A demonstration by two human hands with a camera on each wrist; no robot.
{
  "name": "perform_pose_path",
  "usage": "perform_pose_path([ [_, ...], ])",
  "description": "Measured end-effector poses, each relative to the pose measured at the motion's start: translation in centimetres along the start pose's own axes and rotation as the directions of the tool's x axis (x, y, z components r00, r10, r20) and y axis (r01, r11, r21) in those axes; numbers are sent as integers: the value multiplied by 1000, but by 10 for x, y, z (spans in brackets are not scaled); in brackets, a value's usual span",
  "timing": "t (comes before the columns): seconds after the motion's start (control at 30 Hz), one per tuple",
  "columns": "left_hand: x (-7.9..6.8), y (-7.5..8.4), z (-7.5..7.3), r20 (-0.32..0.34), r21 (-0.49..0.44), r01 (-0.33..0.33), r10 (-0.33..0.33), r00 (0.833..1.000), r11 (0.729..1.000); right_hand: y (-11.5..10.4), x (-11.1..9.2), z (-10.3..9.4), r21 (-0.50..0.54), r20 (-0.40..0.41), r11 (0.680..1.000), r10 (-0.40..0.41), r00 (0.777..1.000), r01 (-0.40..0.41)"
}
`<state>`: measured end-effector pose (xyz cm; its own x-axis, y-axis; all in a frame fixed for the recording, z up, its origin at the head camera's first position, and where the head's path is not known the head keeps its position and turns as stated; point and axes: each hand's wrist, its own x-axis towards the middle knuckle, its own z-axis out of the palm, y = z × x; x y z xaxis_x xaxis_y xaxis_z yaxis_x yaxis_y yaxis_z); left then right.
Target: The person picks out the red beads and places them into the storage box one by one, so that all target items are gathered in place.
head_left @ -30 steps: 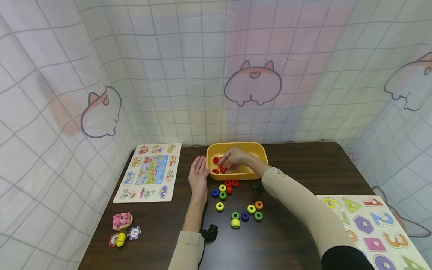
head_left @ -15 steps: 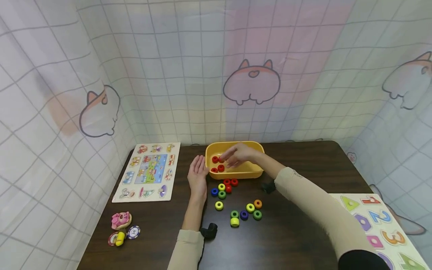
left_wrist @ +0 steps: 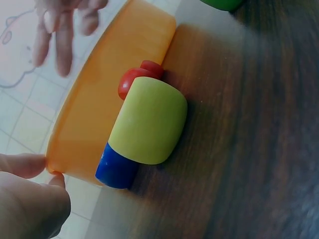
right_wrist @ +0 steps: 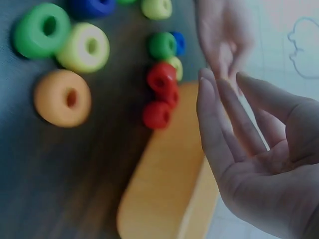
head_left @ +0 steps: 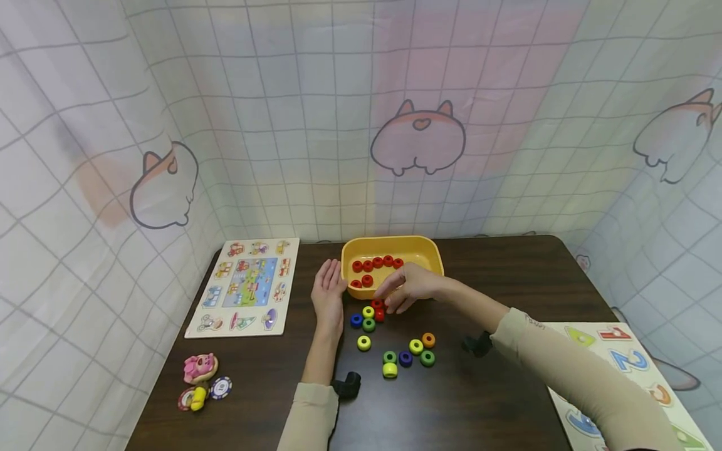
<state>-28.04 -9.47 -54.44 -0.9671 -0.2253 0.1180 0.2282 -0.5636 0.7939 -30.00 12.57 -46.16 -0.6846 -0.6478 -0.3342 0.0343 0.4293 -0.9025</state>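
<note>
My left hand (head_left: pixel 328 294) lies at the left end of a yellow plastic box (head_left: pixel 431 254), fingers straight. In the left wrist view, its fingertips touch the box's corner. Several red beads (head_left: pixel 388 260) are inside the box. Over its front edge hovers my right hand (head_left: pixel 410 285), fingers loosely bent, with nothing visible between them. Just below these fingers are red beads (head_left: pixel 379 315) on the table, one partly covered by the hand. Beside them sit a yellow bead (head_left: pixel 368 312), a blue bead (head_left: pixel 356 320) and a green bead (head_left: pixel 368 324).
Closer to me lie an orange bead (head_left: pixel 429 340), a purple bead (head_left: pixel 405 358) and several yellow and green ones. A picture puzzle board (head_left: pixel 251 282) is at left, a number board (head_left: pixel 626 357) at right. Small toys (head_left: pixel 200 368) and poker chips (head_left: pixel 220 388) lie front left.
My right hand has come out of the box, moving toward me to above the red beads in front of it. More red beads inside are now visible. My left hand has stayed put.
</note>
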Motion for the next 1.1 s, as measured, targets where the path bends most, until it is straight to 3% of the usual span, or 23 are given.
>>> perform_pose_path([
  [0.13, -1, 2, 1, -5, 18, 6, -6, 1000, 1000, 15, -1, 15, -25, -14, 1000, 9, 1000, -9],
  [0.3, -1, 0, 1, -5, 46, -6, 6, 1000, 999, 31, 1, 30, -85, -89, 996, -14, 996, 6],
  [0.57, -2, 2, 1, 4, 34, -13, 13, 1000, 999, 46, 2, 39, -158, -145, 987, -60, 988, 37],
  [0.9, -2, 3, 2, 0, 8, 0, 0, 1000, 1000, 44, 0, 33, -136, -122, 991, -20, 992, 3],
  [1.1, -1, 2, 2, -5, 13, 2, -2, 1000, 1000, 20, -4, 16, -6, -82, 999, -32, 996, 32],
])
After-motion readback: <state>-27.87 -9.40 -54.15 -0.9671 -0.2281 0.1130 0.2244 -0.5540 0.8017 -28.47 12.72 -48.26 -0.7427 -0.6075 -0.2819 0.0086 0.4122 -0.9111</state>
